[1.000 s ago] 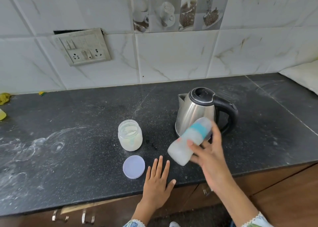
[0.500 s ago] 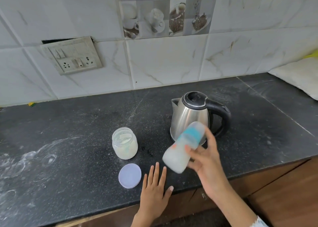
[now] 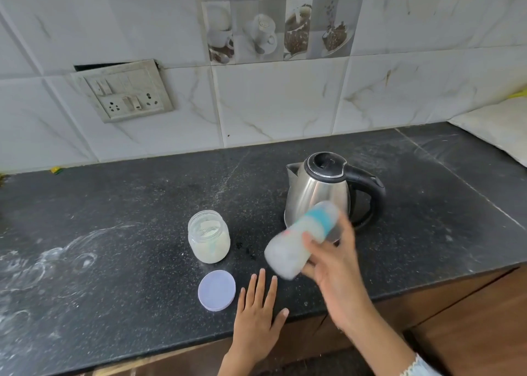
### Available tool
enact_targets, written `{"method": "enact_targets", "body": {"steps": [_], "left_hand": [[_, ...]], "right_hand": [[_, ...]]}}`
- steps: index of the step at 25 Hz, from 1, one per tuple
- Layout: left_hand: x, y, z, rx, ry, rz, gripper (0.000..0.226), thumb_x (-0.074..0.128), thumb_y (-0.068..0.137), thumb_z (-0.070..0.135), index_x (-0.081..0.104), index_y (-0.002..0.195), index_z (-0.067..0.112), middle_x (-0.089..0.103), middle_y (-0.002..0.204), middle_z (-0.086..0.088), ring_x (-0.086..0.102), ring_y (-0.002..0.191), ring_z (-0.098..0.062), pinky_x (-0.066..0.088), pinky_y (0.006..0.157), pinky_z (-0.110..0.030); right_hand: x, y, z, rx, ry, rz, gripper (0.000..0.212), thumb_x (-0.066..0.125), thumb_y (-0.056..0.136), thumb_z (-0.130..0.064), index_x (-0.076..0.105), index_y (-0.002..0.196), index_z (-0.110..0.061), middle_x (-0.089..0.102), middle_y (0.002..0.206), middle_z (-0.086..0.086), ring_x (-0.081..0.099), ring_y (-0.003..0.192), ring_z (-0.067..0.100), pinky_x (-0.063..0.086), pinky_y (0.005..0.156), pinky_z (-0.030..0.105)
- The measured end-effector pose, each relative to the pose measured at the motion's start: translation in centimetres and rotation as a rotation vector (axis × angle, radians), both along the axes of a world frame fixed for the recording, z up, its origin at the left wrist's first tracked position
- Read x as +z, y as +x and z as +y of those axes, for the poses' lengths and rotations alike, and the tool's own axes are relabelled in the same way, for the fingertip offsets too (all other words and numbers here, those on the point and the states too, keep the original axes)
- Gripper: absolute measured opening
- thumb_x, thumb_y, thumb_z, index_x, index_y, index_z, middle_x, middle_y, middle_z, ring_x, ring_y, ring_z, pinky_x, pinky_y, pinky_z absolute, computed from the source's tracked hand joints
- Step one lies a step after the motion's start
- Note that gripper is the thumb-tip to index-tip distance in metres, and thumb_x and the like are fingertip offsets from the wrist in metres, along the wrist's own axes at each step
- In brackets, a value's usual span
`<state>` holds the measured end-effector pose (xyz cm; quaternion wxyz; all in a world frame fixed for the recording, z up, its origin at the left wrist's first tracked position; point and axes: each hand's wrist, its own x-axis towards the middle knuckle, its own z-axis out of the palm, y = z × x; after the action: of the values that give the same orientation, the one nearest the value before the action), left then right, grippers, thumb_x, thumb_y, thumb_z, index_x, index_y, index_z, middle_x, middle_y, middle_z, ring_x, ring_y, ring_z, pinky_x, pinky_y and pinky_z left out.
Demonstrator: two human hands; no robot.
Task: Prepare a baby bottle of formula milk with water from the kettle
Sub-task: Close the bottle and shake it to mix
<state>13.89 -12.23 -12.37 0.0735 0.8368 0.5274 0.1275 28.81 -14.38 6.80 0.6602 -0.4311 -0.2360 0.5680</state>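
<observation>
Black speckled stone counter [image 3: 142, 204], dusted with white powder smears toward its left end. Resting on it: a steel kettle [image 3: 318, 193] with black lid and handle; to its left, an open clear jar [image 3: 208, 237] holding pale powder — its round lilac lid [image 3: 217, 290] lies flat just in front; the left hand [image 3: 256, 316], flat near the front edge, beside the lid.

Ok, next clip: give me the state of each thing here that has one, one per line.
baby bottle: capped, tilted, motion-blurred, held off the counter
right hand: grips the baby bottle
left hand: flat on the counter, holding nothing
jar: open, upright, pale powder inside
jar lid: off, flat on the counter
kettle: lid closed, upright
</observation>
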Motion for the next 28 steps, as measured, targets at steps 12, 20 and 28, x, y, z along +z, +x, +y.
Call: {"method": "enact_targets", "body": {"steps": [12, 20, 28], "left_hand": [[0.2, -0.1, -0.5, 0.019, -0.079, -0.099, 0.060, 0.037, 0.092, 0.051, 0.031, 0.143, 0.022, 0.047, 0.143, -0.005, 0.045, 0.130, -0.029, 0.026, 0.109, -0.039], [0.4, -0.3, -0.4, 0.017, -0.099, -0.164, 0.063, 0.029, 0.095, 0.058, 0.049, 0.137, 0.015, 0.038, 0.140, 0.015, 0.033, 0.137, -0.025, 0.015, 0.115, -0.037], [0.6, -0.4, -0.4, -0.046, -0.060, -0.209, 0.058, 0.034, 0.092, 0.054, 0.029, 0.144, 0.027, 0.046, 0.144, -0.002, 0.025, 0.140, -0.019, 0.019, 0.110, -0.034]], "right_hand": [[-0.8, -0.9, -1.9, 0.093, -0.021, -0.073, 0.094, 0.077, 0.061, -0.001, 0.040, 0.137, -0.041, 0.071, 0.115, 0.010, 0.070, 0.102, 0.027, 0.061, 0.072, 0.044], [-0.8, -1.7, -2.3, 0.180, -0.001, -0.083, 0.099, 0.082, 0.059, 0.004, 0.041, 0.136, -0.042, 0.070, 0.119, 0.011, 0.068, 0.106, 0.032, 0.059, 0.079, 0.048], [0.1, -2.0, -2.6, 0.269, -0.020, -0.106, 0.099, 0.086, 0.057, 0.003, 0.044, 0.135, -0.041, 0.071, 0.115, 0.006, 0.069, 0.103, 0.029, 0.057, 0.085, 0.051]]}}
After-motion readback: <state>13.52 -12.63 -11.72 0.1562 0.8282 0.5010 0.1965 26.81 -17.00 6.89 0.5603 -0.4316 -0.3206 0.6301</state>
